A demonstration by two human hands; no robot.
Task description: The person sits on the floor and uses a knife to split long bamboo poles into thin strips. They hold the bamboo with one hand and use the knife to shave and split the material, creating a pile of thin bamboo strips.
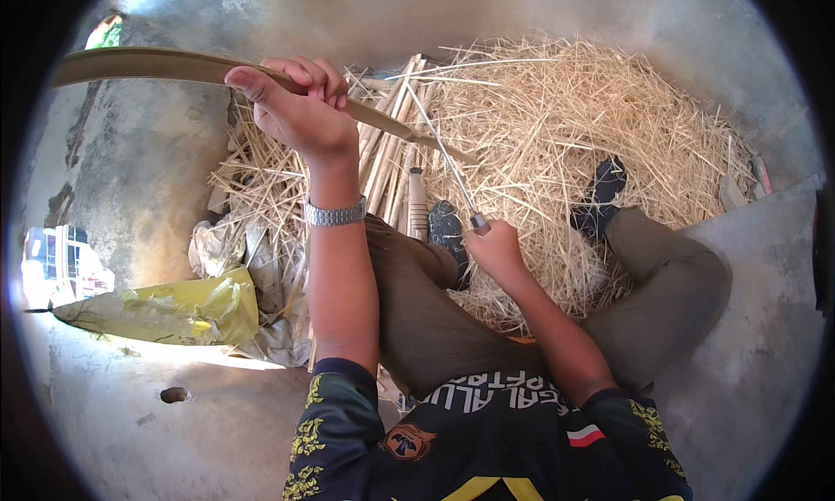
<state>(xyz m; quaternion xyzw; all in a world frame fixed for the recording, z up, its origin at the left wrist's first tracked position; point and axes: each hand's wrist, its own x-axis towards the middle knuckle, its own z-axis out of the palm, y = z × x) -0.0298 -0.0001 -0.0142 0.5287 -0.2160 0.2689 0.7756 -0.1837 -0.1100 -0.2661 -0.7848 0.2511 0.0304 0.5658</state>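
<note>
My left hand [309, 114] is raised at the upper left, its fingers wrapped round a long flat bamboo strip [156, 63]. The strip runs from the far left edge down to a narrow end over the shavings. Lower and to the right, my right hand [497, 253] is closed on the handle of a knife [448, 157]. Its long thin blade points up and away to the left. Blade and strip cross near the strip's narrow end; whether they touch I cannot tell. The handle is mostly hidden in my fist.
Pale shavings [557, 110] are heaped ahead and around my dark-shod feet. Several long sticks [383, 162] lie left of the heap, beside a pale cylinder [417, 201] with dark bands. A torn yellow sack [209, 314] lies at the left. Grey walls [522, 14] surround the spot.
</note>
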